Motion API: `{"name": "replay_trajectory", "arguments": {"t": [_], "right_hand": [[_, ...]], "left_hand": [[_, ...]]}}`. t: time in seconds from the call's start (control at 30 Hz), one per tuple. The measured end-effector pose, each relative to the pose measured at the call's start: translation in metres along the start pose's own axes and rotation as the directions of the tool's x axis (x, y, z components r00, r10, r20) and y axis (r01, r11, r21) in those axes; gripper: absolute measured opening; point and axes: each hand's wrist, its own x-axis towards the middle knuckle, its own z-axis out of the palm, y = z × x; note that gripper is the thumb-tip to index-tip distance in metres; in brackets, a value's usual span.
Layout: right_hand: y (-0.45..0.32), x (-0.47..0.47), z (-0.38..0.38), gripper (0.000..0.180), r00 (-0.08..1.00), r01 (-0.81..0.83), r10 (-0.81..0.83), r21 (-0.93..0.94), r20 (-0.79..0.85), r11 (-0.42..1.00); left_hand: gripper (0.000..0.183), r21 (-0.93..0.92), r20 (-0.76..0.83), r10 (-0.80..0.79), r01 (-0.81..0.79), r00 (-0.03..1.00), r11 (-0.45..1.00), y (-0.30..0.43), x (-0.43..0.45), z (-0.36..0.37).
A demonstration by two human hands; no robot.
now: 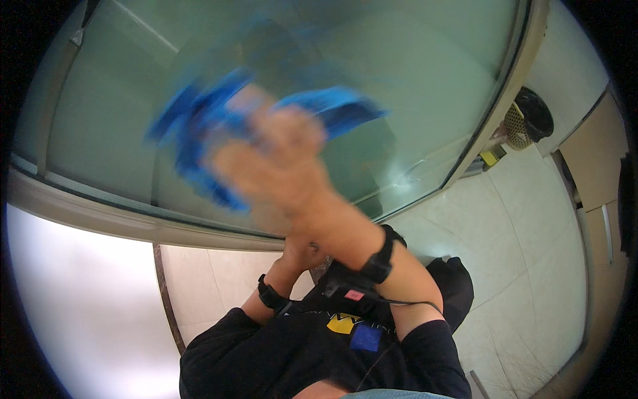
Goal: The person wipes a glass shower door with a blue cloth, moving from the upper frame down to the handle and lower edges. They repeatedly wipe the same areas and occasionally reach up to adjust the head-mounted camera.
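My right hand [279, 154], blurred, is closed on a blue cloth [344, 109] in front of a large greenish glass panel [428, 75]. The cloth's ends spread out on both sides of the hand, and a faint blue reflection appears in the glass above. Lower down, my left hand [301, 249] is close to the bottom edge of the panel's beige frame [99, 212]. My right forearm partly covers it, and its fingers are hidden, so I cannot tell whether it grips the frame. Black straps circle both wrists.
At the right, a perforated basket [516, 127] with a black bag [536, 114] stands by a yellow-bristled brush [492, 157]. Beige cabinets [595, 149] line the far right, beyond pale floor tiles [528, 224]. A bright white panel [79, 289] fills the lower left.
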Motion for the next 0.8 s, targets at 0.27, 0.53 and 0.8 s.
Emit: {"name": "replay_trajectory", "arguments": {"t": [0.27, 0.53, 0.8], "right_hand": [[0.048, -0.003, -0.046, 0.042, 0.995, -0.100, 0.101, -0.144, -0.004, 0.985], [0.054, 0.014, -0.037, 0.037, 0.982, -0.167, 0.152, -0.141, -0.115, 0.976], [0.041, 0.012, -0.040, 0.030, 1.000, 0.014, -0.012, -0.083, 0.020, 0.996]], "left_hand": [[0.030, -0.069, 0.032, -0.034, 0.036, 0.999, 0.997, -0.001, 0.001, -0.003], [0.031, -0.038, -0.138, 0.056, -0.062, 0.989, 0.997, 0.013, 0.019, -0.023], [0.033, 0.052, -0.648, 0.301, -0.354, 0.700, 0.934, 0.022, 0.034, -0.062]]}}
